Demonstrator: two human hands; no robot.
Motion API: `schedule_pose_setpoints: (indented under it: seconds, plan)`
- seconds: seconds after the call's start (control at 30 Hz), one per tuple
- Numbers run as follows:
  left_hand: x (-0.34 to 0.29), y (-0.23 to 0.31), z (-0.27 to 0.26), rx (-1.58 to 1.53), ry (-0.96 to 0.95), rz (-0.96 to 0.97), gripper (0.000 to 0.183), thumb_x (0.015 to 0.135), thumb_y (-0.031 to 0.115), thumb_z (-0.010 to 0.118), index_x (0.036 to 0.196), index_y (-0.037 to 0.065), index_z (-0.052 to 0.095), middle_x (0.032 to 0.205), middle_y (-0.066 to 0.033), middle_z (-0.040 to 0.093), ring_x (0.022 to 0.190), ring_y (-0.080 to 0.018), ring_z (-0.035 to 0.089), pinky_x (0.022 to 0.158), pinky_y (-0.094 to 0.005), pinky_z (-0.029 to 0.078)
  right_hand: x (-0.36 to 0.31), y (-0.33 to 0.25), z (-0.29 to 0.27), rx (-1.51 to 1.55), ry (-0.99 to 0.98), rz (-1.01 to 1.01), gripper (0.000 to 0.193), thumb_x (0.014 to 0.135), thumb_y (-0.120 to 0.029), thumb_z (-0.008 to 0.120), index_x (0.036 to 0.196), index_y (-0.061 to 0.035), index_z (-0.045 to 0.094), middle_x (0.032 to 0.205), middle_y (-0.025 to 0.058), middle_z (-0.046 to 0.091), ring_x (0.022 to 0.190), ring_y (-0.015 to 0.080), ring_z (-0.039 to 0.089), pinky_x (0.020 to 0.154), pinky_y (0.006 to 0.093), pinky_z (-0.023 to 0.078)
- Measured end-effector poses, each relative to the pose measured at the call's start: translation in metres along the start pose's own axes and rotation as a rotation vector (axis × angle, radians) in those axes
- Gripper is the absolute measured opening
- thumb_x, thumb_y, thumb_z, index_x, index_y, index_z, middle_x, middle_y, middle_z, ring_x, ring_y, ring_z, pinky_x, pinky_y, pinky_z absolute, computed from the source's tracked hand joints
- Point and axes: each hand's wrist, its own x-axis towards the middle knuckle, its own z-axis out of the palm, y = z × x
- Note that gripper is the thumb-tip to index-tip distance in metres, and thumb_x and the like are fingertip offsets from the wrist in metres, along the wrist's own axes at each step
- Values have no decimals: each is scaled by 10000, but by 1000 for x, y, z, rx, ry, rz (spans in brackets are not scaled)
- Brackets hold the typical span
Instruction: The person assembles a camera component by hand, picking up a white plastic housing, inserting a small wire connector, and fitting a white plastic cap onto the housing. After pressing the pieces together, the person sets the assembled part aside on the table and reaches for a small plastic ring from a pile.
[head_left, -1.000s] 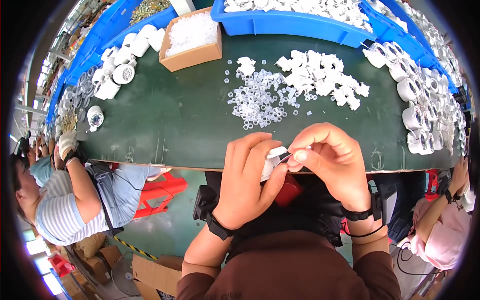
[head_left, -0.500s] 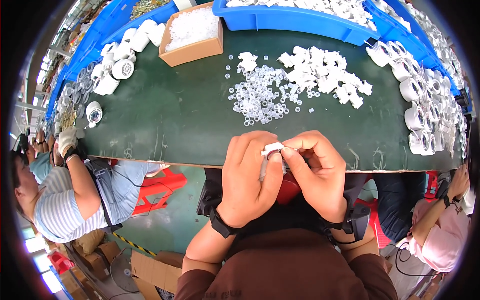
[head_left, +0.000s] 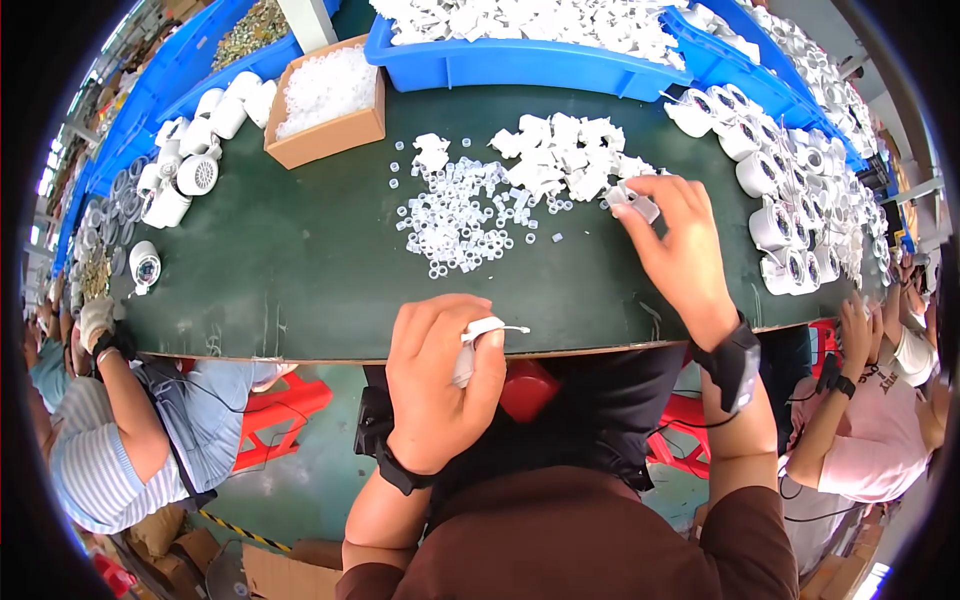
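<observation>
My left hand (head_left: 437,385) is closed around a small white plastic part (head_left: 483,327) at the table's front edge. A thin white tail sticks out of that part to the right; my fingers and palm hide the rest. Farther forward and to the right, my right hand (head_left: 688,250) pinches a greyish-white plastic piece (head_left: 643,207) between thumb and fingers. It is at the right end of a heap of white plastic pieces (head_left: 565,160). Left of that heap lie many small clear plastic rings (head_left: 455,220), loose on the green table (head_left: 300,270).
A cardboard box of clear parts (head_left: 325,140) stands behind the rings, beside a blue bin (head_left: 530,68) of white pieces. White round housings stand in groups at left (head_left: 198,175) and right (head_left: 770,228). Co-workers sit on both sides, one in a striped top (head_left: 105,450).
My right hand has left my left hand and reached forward and right to the white pieces, where it now pinches one. My left hand keeps its part. The whole view has shifted.
</observation>
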Motion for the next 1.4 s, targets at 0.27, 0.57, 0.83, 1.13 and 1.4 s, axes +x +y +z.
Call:
schedule_pose_setpoints:
  seconds: [0.27,0.57,0.83,1.13,1.4]
  plan:
    - [-2,-2,-2,-11,21,2,112,965,87,607,996,-2,668,1075,-140,694,934,-267,637,835,-360,507,13,-4,3,121,-157,40,324,877,-51,736,1196,-72,682,1056,85,668,969,260,603,864,363,505]
    - [-4,11,-5,-887,-203,-616,271,1059,199,541,1123,-30,670,1080,-69,686,866,-92,619,763,-266,501,-31,-83,1,1271,-337,237,472,902,113,623,1345,-46,620,1137,23,552,1073,120,558,929,276,479]
    - [-11,3,-9,-679,-151,-462,199,1062,165,545,1070,3,662,1097,-43,660,913,-104,603,787,-258,480,-34,-91,-1,1017,-529,214,383,877,140,601,1234,1,627,1149,62,564,1087,146,601,946,305,493]
    - [-9,-3,-1,-158,160,-189,124,960,65,618,1062,7,657,1082,-126,693,947,-298,622,874,-381,479,-45,-115,-2,1501,-443,551,375,961,91,619,1327,21,576,1190,79,643,1105,140,637,973,313,529]
    - [-8,4,5,103,135,-57,310,997,101,433,1190,-26,640,1186,-181,657,1077,-335,557,969,-421,422,-50,-135,18,1328,-250,367,395,931,135,628,1305,8,620,1237,86,646,1162,160,637,1026,315,505]
